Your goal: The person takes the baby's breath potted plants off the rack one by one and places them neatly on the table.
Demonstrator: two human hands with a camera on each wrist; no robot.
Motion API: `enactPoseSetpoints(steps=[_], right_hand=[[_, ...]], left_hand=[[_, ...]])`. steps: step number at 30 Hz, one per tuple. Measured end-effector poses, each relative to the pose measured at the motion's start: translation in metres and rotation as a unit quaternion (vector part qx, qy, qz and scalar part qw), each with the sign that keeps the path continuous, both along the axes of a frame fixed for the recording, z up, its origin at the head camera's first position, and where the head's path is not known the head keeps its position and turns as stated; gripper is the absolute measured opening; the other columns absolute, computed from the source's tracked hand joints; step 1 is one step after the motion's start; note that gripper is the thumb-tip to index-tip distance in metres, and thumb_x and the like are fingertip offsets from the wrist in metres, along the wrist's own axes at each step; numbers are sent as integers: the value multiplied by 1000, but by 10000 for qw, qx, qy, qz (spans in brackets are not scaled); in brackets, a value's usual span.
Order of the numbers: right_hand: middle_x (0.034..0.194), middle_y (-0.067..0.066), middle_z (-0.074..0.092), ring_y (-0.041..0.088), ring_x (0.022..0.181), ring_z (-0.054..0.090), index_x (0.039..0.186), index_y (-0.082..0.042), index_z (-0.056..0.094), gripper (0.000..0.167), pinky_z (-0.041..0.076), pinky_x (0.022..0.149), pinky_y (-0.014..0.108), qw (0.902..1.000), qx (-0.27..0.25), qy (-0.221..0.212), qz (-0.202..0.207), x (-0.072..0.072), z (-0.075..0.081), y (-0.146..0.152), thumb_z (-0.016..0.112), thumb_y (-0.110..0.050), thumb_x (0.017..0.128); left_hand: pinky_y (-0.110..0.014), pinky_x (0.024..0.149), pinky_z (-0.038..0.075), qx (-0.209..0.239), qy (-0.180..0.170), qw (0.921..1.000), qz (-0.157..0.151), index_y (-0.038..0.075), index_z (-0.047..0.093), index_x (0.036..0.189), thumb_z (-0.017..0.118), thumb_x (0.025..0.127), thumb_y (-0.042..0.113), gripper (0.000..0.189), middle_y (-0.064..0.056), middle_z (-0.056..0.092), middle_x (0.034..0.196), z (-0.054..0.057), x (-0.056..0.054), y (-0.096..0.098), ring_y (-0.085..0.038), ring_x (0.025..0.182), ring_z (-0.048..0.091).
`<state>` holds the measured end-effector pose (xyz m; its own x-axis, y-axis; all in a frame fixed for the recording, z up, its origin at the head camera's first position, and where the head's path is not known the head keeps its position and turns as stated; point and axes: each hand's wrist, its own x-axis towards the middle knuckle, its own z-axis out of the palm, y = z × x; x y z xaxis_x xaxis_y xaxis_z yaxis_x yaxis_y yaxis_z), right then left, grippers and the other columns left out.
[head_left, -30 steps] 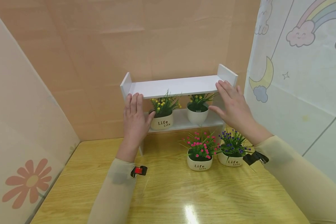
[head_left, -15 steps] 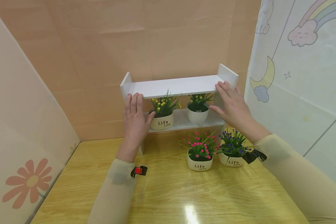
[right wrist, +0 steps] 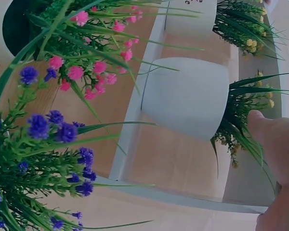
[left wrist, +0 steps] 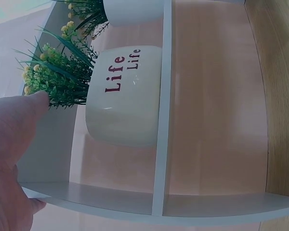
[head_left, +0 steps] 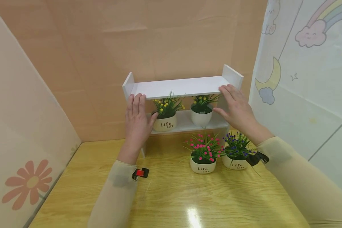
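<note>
A white two-tier shelf [head_left: 182,87] stands against the back wall. My left hand [head_left: 137,122] rests at its left front corner, fingers straight over the top board's edge, thumb spread toward the pot. At the other front corner my right hand [head_left: 236,106] lies with extended fingers on the board's edge and its thumb below. On the middle board sit a "Life" pot with yellow flowers [head_left: 165,124] and a plain white flowerpot [head_left: 201,118]. The left wrist view shows the left thumb [left wrist: 36,103] near the yellow flowers; the right thumb [right wrist: 257,120] appears beside the other plant.
On the wooden table [head_left: 171,196], in front of the shelf's right half, stand a pot of pink flowers [head_left: 203,166] and a pot of purple flowers [head_left: 236,163]. Patterned panels rise at left [head_left: 25,110] and right [head_left: 316,120].
My right hand shifts very slightly downward along the board's edge. The left hand, the shelf and the pots stay almost the same, with only a slight shift of the head view.
</note>
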<state>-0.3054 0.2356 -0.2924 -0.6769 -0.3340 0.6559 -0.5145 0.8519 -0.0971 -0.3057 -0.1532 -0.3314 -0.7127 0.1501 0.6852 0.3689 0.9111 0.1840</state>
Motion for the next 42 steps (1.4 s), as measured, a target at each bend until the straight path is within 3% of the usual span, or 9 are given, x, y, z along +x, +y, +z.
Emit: enactPoseSetpoints(steps=[8,18,24,30,36,42], right_hand=[[164,27,40,47,157,31,163,2,41,87,20,133,54,9986,-171,389,328,-10,-11,2,90,-15,94],[166,27,35,47,158,26,164,2,35,93,15,135,51,9987,-50,359,367,-14,-14,6,91,-19,93],[165,27,35,47,158,26,164,3,34,94,15,135,51,9985,-39,363,411,-15,-15,7,91,-21,93],[164,28,35,47,157,26,163,4,34,94,14,135,52,9987,-30,335,375,-14,-15,6,91,-20,93],[164,27,34,46,158,25,163,3,33,94,14,135,51,9987,-31,374,333,-14,-17,6,91,-20,93],[165,27,34,46,158,25,164,2,33,94,15,134,53,9986,-31,438,296,-16,-19,5,91,-22,94]], left_hand=[[-51,135,11,-27,-63,10000,-22,5,20,169,67,111,43,83,-15,21,175,2,2,0,-35,169,5],[-55,135,10,206,21,9995,-231,2,23,173,71,110,39,87,-17,19,181,4,11,1,-33,170,1],[-64,133,14,369,499,9969,-482,-1,30,170,76,107,37,87,-19,29,178,-1,19,3,-38,169,13],[-60,133,17,484,828,9925,-756,-3,32,168,81,103,33,89,-22,34,174,-9,24,6,-41,166,21],[-55,134,20,733,653,9912,-884,-3,32,168,82,103,31,89,-22,34,174,-19,28,8,-40,166,23],[-50,134,21,908,238,9919,-859,-2,31,169,80,104,33,89,-23,37,172,-28,28,9,-42,163,29]])
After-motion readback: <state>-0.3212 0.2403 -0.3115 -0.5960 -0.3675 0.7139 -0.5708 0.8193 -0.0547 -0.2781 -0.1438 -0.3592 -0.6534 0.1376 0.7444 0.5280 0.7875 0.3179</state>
